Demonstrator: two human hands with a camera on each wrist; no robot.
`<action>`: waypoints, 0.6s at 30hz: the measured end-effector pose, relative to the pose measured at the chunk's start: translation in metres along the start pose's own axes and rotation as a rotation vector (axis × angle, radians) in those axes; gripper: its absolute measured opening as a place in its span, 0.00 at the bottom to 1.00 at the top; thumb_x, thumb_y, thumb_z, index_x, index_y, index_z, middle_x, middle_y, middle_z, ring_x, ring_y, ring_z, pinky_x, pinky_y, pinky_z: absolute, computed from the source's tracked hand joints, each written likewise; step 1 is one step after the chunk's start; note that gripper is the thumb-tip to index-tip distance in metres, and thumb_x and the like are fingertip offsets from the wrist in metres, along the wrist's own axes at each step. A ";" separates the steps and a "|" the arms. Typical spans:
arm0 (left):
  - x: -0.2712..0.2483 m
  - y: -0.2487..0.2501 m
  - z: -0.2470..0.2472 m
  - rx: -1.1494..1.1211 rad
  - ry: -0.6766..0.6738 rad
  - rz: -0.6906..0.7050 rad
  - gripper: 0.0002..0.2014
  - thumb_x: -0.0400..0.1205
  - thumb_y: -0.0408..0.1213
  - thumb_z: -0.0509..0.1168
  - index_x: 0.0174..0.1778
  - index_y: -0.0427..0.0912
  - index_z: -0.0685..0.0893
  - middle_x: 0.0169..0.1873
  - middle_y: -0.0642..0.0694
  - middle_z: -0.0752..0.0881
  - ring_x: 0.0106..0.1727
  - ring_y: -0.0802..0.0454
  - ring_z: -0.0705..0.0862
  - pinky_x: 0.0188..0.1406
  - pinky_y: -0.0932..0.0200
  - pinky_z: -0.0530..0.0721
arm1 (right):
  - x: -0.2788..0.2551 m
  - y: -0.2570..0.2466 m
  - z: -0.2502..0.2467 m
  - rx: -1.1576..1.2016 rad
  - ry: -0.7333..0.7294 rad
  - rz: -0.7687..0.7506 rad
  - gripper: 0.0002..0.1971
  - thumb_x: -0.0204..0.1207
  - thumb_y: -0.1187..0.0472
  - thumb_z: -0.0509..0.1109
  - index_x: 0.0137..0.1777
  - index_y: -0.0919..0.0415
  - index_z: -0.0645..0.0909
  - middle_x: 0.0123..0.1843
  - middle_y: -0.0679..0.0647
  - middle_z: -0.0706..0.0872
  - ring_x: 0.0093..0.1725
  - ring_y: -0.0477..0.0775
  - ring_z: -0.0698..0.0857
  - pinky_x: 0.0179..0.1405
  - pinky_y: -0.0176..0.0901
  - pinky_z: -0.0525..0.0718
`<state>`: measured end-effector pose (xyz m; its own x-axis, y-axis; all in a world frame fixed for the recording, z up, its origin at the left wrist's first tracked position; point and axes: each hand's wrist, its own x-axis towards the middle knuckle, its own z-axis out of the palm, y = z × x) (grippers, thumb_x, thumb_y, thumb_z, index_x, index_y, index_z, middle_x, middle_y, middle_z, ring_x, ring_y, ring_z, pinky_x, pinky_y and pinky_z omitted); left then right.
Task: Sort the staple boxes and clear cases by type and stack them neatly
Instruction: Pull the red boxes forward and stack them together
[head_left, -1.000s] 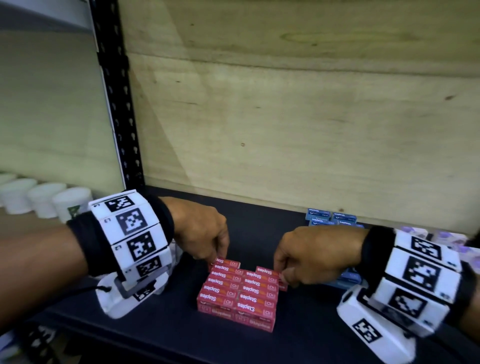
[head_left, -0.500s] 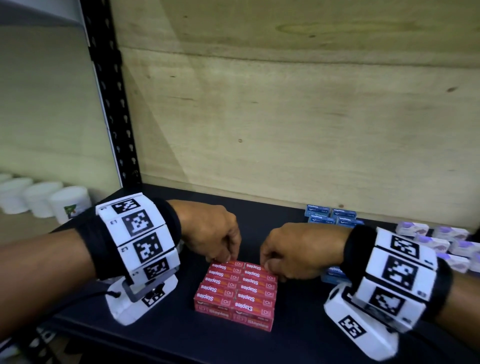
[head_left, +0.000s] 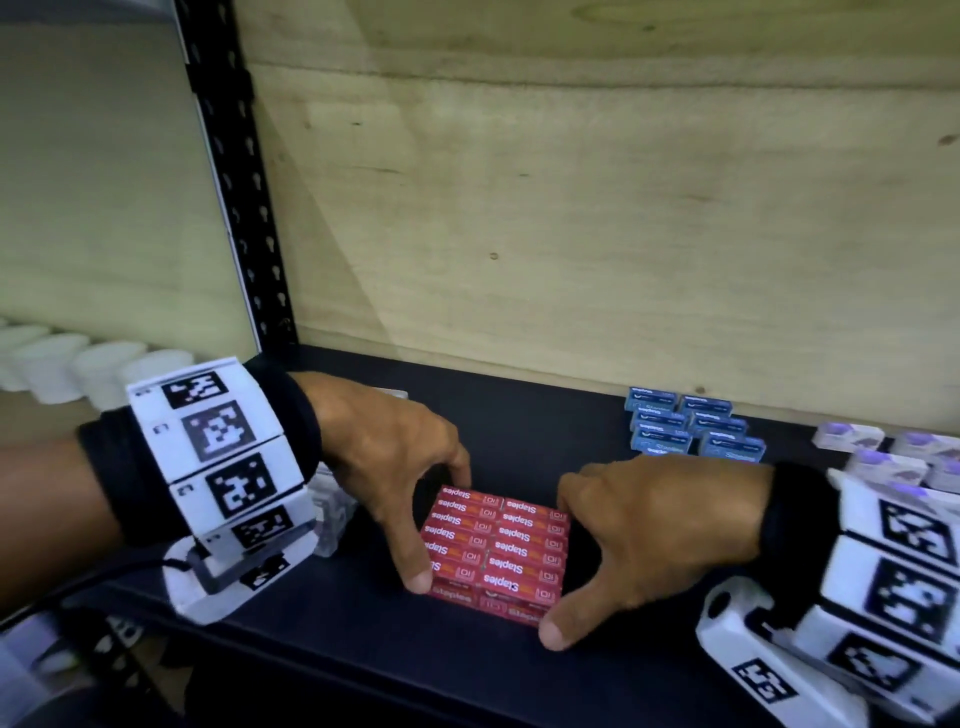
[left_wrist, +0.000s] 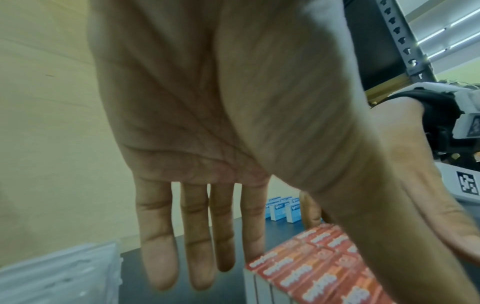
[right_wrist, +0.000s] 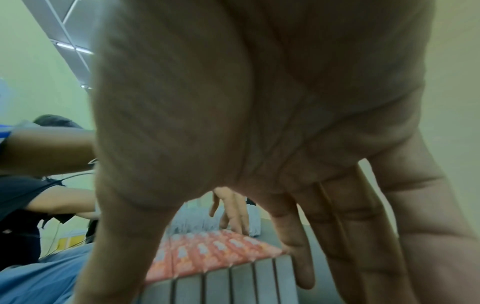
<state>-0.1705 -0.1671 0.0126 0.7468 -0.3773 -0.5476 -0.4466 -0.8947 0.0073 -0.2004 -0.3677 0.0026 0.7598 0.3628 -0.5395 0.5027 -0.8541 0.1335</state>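
1. Two spread hands, your left hand and right hand, bracketed the red staple boxes between them, straight fingers touching its sides.
2. Blue staple boxes sat beyond your right hand; clear cases lay left of your left.

Clear cases sit mostly hidden behind the left wrist (purple-topped boxes blur rightward).

Black wristbands carry white marker-printed blocks and white cameras.
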 end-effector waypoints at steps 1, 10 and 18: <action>0.001 0.000 0.002 0.001 0.008 0.005 0.41 0.62 0.64 0.80 0.71 0.61 0.74 0.63 0.65 0.74 0.63 0.63 0.76 0.68 0.59 0.77 | 0.000 -0.002 0.001 -0.019 0.012 0.005 0.48 0.56 0.17 0.68 0.68 0.51 0.69 0.63 0.47 0.78 0.57 0.53 0.82 0.59 0.52 0.82; 0.004 0.000 -0.001 0.106 0.055 -0.008 0.36 0.62 0.66 0.79 0.65 0.59 0.78 0.61 0.64 0.74 0.61 0.61 0.77 0.65 0.55 0.80 | 0.011 -0.008 -0.003 -0.028 0.064 0.013 0.46 0.61 0.21 0.69 0.72 0.51 0.70 0.64 0.48 0.75 0.58 0.54 0.81 0.51 0.48 0.79; 0.006 0.002 -0.008 0.068 -0.017 -0.066 0.43 0.59 0.70 0.78 0.69 0.60 0.75 0.66 0.63 0.76 0.66 0.58 0.77 0.70 0.52 0.77 | 0.017 0.006 -0.006 -0.057 0.092 -0.007 0.49 0.56 0.22 0.74 0.72 0.53 0.72 0.64 0.48 0.77 0.57 0.56 0.82 0.56 0.51 0.84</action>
<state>-0.1625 -0.1732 0.0163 0.7673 -0.3135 -0.5595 -0.4298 -0.8988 -0.0858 -0.1824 -0.3650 -0.0009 0.7896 0.4038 -0.4620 0.5288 -0.8297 0.1787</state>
